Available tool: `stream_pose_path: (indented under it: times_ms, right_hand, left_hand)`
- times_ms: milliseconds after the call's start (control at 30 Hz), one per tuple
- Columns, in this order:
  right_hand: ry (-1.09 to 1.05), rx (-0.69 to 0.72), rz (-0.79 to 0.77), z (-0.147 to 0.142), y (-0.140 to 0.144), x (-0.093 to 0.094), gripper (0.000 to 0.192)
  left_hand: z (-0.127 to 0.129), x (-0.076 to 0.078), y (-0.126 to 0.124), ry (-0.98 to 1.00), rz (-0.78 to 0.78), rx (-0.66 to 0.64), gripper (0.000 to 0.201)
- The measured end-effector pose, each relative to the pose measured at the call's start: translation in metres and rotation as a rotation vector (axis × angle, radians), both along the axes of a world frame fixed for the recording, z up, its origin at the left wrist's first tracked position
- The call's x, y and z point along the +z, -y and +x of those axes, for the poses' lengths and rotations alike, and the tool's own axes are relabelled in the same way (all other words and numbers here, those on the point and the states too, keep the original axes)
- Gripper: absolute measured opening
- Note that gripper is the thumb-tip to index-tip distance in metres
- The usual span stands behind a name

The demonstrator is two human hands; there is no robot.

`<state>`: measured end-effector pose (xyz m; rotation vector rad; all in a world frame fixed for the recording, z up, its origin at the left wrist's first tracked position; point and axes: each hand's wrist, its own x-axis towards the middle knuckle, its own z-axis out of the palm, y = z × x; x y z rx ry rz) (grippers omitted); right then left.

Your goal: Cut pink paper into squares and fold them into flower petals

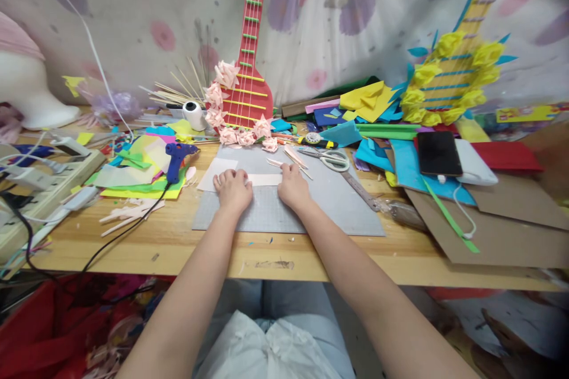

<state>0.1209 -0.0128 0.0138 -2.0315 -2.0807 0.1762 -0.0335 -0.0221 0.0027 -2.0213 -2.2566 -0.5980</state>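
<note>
The wooden worktop (178, 243) is crowded on every side, and that crowding is the main risk here. Heaps of coloured paper (133, 172) lie to the left, more sheets and card to the right, so a loose elbow or sleeve could sweep scraps onto the floor.

On the worktop lies a grey cutting mat (288, 213), and across its far part a pale pink paper strip (264, 179) rests flat. Both hands press it down: the left hand (232, 189) sits on the strip's left end with fingers curled and knuckles up, the right hand (292, 185) on its right end in the same way. Neither is wrapped around anything; they hold the strip by pressure only. If one hand lifts or slides unevenly, the strip will likely skew or crease.

A red paper guitar (248, 71) leans against the backdrop just behind the mat, with pink paper flowers (231, 130) along its edge; a forward push could knock it over.

The blue glue gun (176, 160) lies on the paper heap to the left, its cord trailing off the front edge. If it is hot, the paper beneath could scorch, and a snagged cord would drag it.

The scissors (331, 159) lie near the right hand, beside thin wooden sticks (291, 159); a blind reach could meet the blades.
</note>
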Motion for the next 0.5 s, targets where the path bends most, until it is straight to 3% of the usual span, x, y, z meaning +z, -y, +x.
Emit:
stream_pose_path:
  times_ms: [500]
  right_hand:
    - [-0.063, -0.011, -0.01, -0.0013, -0.0012, 0.0002, 0.041]
  left_hand:
    - [-0.0055, 0.0056, -0.0019, 0.11, -0.057, 0.056, 0.028]
